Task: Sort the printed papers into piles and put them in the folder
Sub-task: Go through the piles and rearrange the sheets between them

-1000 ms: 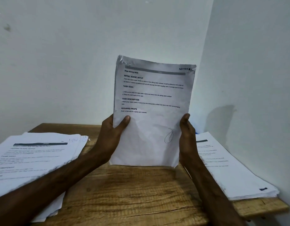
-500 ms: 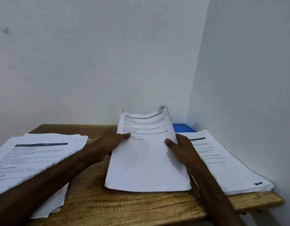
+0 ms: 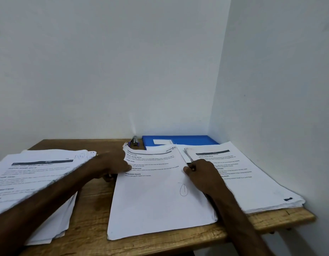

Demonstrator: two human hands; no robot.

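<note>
- The middle stack [image 3: 160,196] of printed papers is lying flat on the wooden table [image 3: 89,228], its near edge reaching almost to the table's near edge and its far left corner curling up a little.
- The top sheet is showing printed headings on its far half and a pen-drawn oval near its right side.
- The left hand [image 3: 112,165] is gripping the stack's left edge, with the thumb lying on top of the printed lines and the fingers curling beneath the edge.
- The right hand [image 3: 202,174] is holding the stack's right edge, with the thumb pressing on the top sheet; the other fingers are curling down over the edge, mostly hidden behind the hand.
- The left pile [image 3: 36,174] of papers is sitting at the table's left side, loosely fanned, with the left forearm crossing over its near right part.
- The right pile [image 3: 248,178] is sitting thick and fairly square against the right wall, just beside the middle stack, with the right wrist lying between the two.
- The blue folder [image 3: 182,140] is lying closed and flat at the far right of the table against the back wall, with the far edges of the middle stack and right pile overlapping its near edge.
- A stapler [image 3: 135,141] is resting just left of the folder, at the far edge of the table.
</note>
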